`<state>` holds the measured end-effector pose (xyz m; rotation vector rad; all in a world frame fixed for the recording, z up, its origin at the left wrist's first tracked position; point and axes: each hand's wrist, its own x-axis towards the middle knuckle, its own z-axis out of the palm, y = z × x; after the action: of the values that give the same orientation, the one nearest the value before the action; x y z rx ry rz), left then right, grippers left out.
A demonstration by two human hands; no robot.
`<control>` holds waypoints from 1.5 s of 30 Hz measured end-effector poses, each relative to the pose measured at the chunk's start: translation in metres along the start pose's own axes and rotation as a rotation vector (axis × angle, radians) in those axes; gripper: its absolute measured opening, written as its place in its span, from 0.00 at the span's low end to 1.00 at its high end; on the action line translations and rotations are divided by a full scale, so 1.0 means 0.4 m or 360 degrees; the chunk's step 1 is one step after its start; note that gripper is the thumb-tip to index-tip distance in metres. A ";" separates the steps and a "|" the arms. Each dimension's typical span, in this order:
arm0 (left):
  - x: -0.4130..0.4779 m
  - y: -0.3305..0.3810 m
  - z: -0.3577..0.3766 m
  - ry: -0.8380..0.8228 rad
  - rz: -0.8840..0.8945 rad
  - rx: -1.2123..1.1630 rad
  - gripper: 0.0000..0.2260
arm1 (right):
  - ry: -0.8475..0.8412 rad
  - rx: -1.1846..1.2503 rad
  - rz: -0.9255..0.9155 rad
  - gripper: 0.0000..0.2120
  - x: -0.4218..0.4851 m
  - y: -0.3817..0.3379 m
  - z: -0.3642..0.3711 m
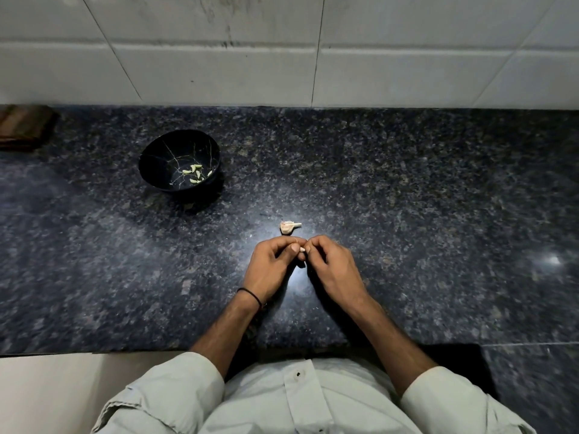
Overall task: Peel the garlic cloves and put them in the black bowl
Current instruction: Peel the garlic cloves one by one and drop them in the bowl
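Black speckled granite surface (423,214) fills the middle of the frame. At centre my left hand (274,266) and right hand (333,267) meet, each grip pinched on one small pale garlic clove (302,249); I judge peeling is the step in hand. Next calls for stripping the skin, then a reach to the round black bowl (153,161), upper left, already holding several peeled cloves (195,173). A pinkish garlic piece (289,227) lies just above the hands. Fingers hide most of the clove; how much skin remains I cannot tell
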<state>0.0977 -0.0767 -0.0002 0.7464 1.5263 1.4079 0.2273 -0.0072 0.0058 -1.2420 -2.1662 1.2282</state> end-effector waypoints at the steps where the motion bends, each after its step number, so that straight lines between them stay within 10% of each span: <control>1: 0.000 0.001 0.000 0.0015 0.0001 -0.0019 0.08 | 0.0008 0.0006 0.0022 0.08 0.001 -0.001 -0.001; 45: -0.005 0.018 0.045 0.0417 -0.0119 0.0326 0.08 | 0.0177 0.0559 0.0027 0.06 -0.006 0.018 0.014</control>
<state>0.1137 -0.0694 0.0083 0.6370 1.9045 1.3469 0.2286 -0.0103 -0.0031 -1.1497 -1.7694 1.4343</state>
